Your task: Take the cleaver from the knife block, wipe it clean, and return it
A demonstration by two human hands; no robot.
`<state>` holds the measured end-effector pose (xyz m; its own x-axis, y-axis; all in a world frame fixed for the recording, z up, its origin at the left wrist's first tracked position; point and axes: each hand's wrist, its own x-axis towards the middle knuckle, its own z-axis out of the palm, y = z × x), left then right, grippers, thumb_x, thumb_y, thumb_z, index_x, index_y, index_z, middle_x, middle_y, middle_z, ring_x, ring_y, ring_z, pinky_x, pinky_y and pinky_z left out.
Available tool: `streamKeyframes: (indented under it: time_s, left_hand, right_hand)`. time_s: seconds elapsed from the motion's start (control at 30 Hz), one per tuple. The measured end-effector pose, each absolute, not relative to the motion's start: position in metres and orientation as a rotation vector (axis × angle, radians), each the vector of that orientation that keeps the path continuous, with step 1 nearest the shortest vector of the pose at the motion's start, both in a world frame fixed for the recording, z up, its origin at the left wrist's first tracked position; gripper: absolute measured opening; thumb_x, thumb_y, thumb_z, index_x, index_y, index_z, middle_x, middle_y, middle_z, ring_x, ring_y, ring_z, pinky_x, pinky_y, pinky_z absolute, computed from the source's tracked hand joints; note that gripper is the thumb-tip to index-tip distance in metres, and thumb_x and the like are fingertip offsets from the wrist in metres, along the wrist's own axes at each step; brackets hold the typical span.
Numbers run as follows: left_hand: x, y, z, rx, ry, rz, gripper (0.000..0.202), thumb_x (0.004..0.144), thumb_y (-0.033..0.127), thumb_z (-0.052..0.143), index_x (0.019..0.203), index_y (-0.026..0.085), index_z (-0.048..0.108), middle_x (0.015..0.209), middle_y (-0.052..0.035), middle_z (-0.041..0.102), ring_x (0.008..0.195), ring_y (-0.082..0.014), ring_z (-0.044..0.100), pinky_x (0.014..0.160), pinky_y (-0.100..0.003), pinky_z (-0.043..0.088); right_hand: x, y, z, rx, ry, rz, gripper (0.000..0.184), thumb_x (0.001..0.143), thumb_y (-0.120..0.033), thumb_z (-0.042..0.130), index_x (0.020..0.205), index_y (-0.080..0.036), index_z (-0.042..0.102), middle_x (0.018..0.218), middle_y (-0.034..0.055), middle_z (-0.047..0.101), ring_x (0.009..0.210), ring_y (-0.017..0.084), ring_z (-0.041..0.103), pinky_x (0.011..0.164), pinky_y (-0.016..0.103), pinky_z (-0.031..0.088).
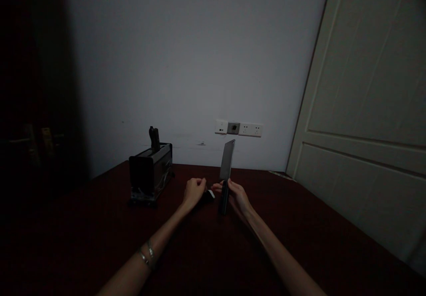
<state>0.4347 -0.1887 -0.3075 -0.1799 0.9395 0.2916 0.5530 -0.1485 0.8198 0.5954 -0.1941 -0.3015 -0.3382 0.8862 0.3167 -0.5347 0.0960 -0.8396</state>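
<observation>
My right hand (240, 197) grips a dark slim flat object (224, 198), seen nearly edge-on, with its thumb on the near edge and fingers behind. Directly above and beyond it stands a thin grey tablet-like panel (227, 159), tilted slightly. I cannot tell whether the two are joined. My left hand (194, 191) is closed in a pinch to the left of them, fingertips together. Whatever it holds, if anything, is too dark to see. Between the hands lies a small object with a white end (211, 194), partly hidden behind my left hand.
On the left of the dark red table (206, 251) stands a black box-shaped device (149, 171) with wires along its side. A black handheld radio-like object (154, 138) rises from its top. Wall sockets (250, 129) are behind, and a pale door (362, 109) stands right.
</observation>
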Motion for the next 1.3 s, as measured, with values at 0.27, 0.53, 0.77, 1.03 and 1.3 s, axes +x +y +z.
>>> streamKeyframes:
  time_s: [0.27, 0.53, 0.77, 1.03, 1.3]
  left_hand:
    - [0.471, -0.198, -0.319, 1.333, 1.200, 1.314, 0.054, 0.081, 0.056, 0.025, 0.077, 0.012, 0.057, 0.061, -0.0058, 0.060, 0.049, -0.0129, 0.057, 0.051, -0.024, 0.045]
    - [0.481, -0.210, -0.321, 1.118, 1.088, 1.419, 0.070, 0.067, 0.077, 0.028, 0.055, 0.013, 0.053, 0.042, -0.0005, 0.046, 0.037, -0.0097, 0.045, 0.040, -0.020, 0.033]
    - [0.478, -0.208, -0.319, 1.051, 1.077, 1.523, 0.060, 0.069, 0.074, 0.034, 0.058, 0.015, 0.047, 0.041, 0.0050, 0.040, 0.032, -0.0061, 0.036, 0.035, -0.018, 0.024]
    - [0.467, -0.211, -0.316, 1.037, 0.931, 1.474, 0.057, 0.066, 0.072, 0.043, 0.058, 0.016, 0.044, 0.038, 0.0073, 0.036, 0.026, -0.0045, 0.030, 0.030, -0.017, 0.024]
    - [0.457, -0.206, -0.310, 0.918, 0.726, 1.376, 0.057, 0.075, 0.069, 0.032, 0.057, 0.016, 0.042, 0.035, 0.0086, 0.031, 0.024, -0.0035, 0.024, 0.028, -0.016, 0.023]
  right_hand:
    - [0.576, -0.180, -0.314, -0.574, -1.196, 1.389, 0.032, 0.059, -0.045, 0.070, 0.070, -0.015, 0.064, 0.063, 0.0037, 0.066, 0.050, 0.014, 0.057, 0.042, 0.023, 0.040]
    - [0.561, -0.194, -0.308, -0.687, -1.300, 1.283, 0.040, 0.062, -0.048, 0.065, 0.083, -0.014, 0.067, 0.050, -0.0011, 0.060, 0.031, 0.007, 0.040, 0.026, 0.020, 0.028]
    - [0.548, -0.197, -0.305, -0.763, -1.286, 1.262, 0.046, 0.060, -0.051, 0.067, 0.086, -0.013, 0.066, 0.038, -0.0062, 0.049, 0.027, 0.006, 0.037, 0.025, 0.018, 0.034]
    - [0.551, -0.199, -0.310, -0.698, -1.345, 1.440, 0.056, 0.062, -0.068, 0.053, 0.082, -0.016, 0.059, 0.042, -0.0051, 0.050, 0.029, 0.010, 0.048, 0.032, 0.023, 0.042]
    - [0.578, -0.179, -0.328, -0.755, -1.730, 1.292, 0.067, 0.075, -0.069, 0.026, 0.075, -0.012, 0.061, 0.060, 0.0090, 0.064, 0.055, 0.019, 0.063, 0.053, 0.033, 0.050]
